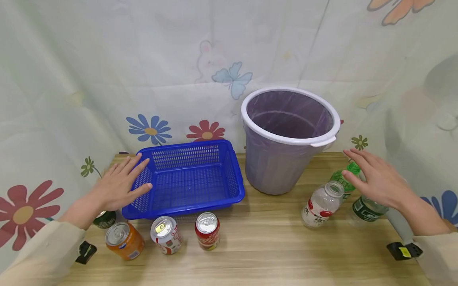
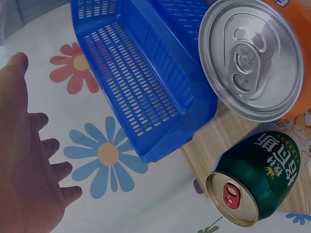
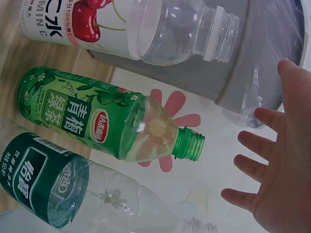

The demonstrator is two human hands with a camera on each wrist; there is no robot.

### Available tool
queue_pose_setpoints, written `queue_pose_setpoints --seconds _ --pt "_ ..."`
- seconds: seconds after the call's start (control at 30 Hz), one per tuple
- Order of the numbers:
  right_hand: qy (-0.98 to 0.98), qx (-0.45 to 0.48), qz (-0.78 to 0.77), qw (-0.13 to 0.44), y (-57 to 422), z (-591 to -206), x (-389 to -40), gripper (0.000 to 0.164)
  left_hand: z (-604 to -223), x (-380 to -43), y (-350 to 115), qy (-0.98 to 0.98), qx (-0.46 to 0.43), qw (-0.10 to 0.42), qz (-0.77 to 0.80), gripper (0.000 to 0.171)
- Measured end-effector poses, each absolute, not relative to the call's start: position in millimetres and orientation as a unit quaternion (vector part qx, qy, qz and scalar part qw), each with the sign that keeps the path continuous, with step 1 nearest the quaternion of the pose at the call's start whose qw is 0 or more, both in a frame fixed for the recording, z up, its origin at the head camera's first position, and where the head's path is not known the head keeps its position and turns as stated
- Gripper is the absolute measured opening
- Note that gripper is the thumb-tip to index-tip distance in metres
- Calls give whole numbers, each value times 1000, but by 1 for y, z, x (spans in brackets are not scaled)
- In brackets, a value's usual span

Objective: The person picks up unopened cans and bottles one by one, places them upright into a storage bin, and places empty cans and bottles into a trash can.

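Blue latticed plastic forms the rectangular basket (image 1: 189,184), at nine o'clock from the tall lilac-grey plastic bin (image 1: 273,171) on the wood-grain worktop (image 1: 257,250) in the head view. The left hand (image 1: 119,184), fingers stretched out and holding nothing, hangs over the basket's near-left side. The right hand (image 1: 379,178), likewise extended and holding nothing, has at eight o'clock the clear plastic bottle with a white cherry label (image 1: 320,206). It looks drained, so probably light and easily squashed; a gentle grip round the label should suit.

Left wrist view: the orange metal can with a silver lid (image 2: 252,58) has at six o'clock the dark green metal can with a red tab (image 2: 262,174). Both look smooth and slippery; take them round mid-wall. Fullness I cannot tell.

Right wrist view: the uncapped green-labelled plastic bottle (image 3: 97,114) has at six o'clock the clear plastic bottle with a dark green label (image 3: 68,187). Their necks are likely stiffest.
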State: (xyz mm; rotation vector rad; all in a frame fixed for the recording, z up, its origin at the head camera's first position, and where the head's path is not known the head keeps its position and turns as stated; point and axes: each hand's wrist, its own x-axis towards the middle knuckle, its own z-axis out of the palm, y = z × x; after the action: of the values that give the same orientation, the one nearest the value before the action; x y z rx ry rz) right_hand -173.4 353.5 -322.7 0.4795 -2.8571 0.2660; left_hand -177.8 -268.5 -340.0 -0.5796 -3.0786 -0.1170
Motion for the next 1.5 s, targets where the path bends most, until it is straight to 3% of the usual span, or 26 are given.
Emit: queue_pose_setpoints --seconds 0.87,1.5 --pt "-957 204 116 171 322 -323 -169 44 -346 -171 -281 -973 -211 85 -44 67" --pt "-951 231 105 176 289 -330 -166 38 -359 -162 -301 -980 -177 75 -43 63"
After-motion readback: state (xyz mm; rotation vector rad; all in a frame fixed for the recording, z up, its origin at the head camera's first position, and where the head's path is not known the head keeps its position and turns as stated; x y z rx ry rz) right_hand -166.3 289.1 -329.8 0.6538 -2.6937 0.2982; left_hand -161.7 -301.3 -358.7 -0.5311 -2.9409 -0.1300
